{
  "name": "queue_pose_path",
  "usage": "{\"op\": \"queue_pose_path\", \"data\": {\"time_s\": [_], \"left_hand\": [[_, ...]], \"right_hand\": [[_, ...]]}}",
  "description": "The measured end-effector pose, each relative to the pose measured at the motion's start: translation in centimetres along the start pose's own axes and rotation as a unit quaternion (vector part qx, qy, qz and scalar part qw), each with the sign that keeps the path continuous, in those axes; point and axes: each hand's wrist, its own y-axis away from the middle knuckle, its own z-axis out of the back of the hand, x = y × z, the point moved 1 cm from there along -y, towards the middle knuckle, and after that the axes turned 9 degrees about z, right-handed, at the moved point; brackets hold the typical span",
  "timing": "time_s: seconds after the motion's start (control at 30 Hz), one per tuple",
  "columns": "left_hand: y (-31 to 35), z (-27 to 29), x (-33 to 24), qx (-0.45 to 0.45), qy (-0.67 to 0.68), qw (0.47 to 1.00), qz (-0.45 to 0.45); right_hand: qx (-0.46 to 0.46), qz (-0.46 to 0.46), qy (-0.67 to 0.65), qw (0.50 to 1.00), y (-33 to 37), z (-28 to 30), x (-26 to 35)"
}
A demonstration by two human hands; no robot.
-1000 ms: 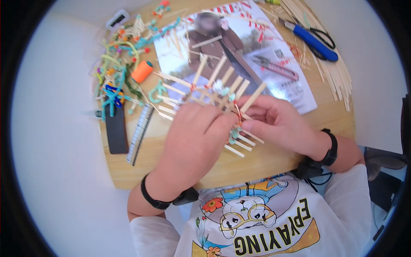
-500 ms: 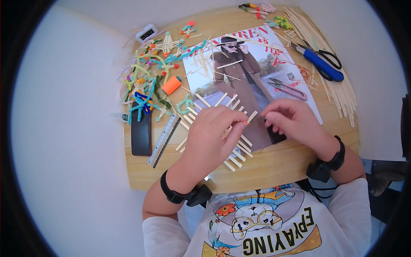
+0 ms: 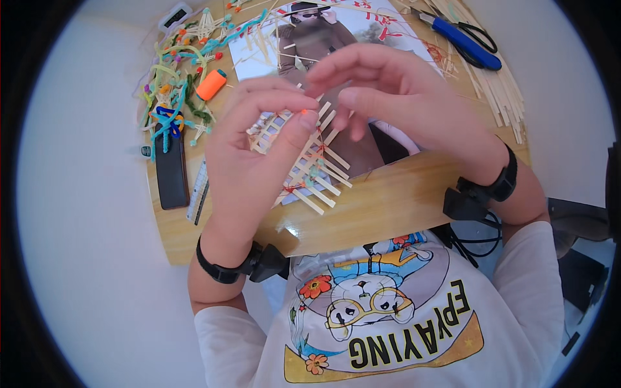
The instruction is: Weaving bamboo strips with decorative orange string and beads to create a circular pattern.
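My left hand [image 3: 255, 129] is closed on the upper edge of a lattice of thin wooden sticks [image 3: 326, 161], pinching it between thumb and fingers. Orange-red thread wraps several of its crossings, and a small pale green tie [image 3: 315, 173] sits low on it. A bright orange bit of thread [image 3: 305, 112] shows at the left fingertips. Close to the right of that pinch, my right hand [image 3: 388, 90] is raised with its fingers apart and loosely bent. I see nothing held in it, though a fine thread there could not be made out. My left hand hides part of the lattice.
A magazine [image 3: 259, 55] with loose sticks lies beneath. Further left are an orange thread spool [image 3: 211, 85], pipe cleaners [image 3: 187, 97], a dark phone [image 3: 171, 171] and a clear ruler [image 3: 199, 194]. Blue-handled pliers [image 3: 466, 44], black scissors [image 3: 482, 35] and long sticks [image 3: 498, 97] lie right.
My view has shifted, so the table items sit further up and left. The lattice looks tilted up more in my left hand. My right hand has come nearer to it, its curled fingers spreading.
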Motion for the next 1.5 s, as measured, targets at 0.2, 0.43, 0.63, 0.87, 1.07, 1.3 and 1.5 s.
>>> {"op": "queue_pose_path", "data": {"time_s": [0.2, 0.43, 0.63, 0.87, 1.07, 1.3, 1.5], "left_hand": [[-0.1, 0.4, 0.6, -0.014, 0.076, 0.997, -0.003], [-0.1, 0.6, 0.2, 0.014, 0.010, 1.000, -0.024], [0.6, 0.7, -1.3, 0.004, -0.100, 0.995, 0.025], [2.3, -0.4, -0.4, 0.138, -0.349, 0.926, 0.040], [2.5, -1.4, 0.1, 0.151, -0.396, 0.905, -0.028], [2.2, -2.1, 0.6, 0.166, -0.364, 0.912, -0.087], [1.7, -2.5, 1.1, 0.193, -0.325, 0.923, -0.080]], "right_hand": [[0.049, -0.069, -0.200, 0.976, -0.2, -2.0, -0.7], [0.090, -0.051, -0.071, 0.992, -0.4, 0.3, -0.2], [0.051, -0.160, -0.147, 0.975, -0.6, 0.0, 2.8], [-0.058, 0.007, -0.080, 0.995, 0.5, 1.7, 3.0], [-0.091, 0.138, -0.006, 0.986, 1.6, 5.0, 4.0], [-0.071, 0.193, 0.119, 0.971, 2.9, 3.3, 4.3], [-0.086, 0.216, 0.213, 0.949, 2.2, 10.2, 1.1]]}}
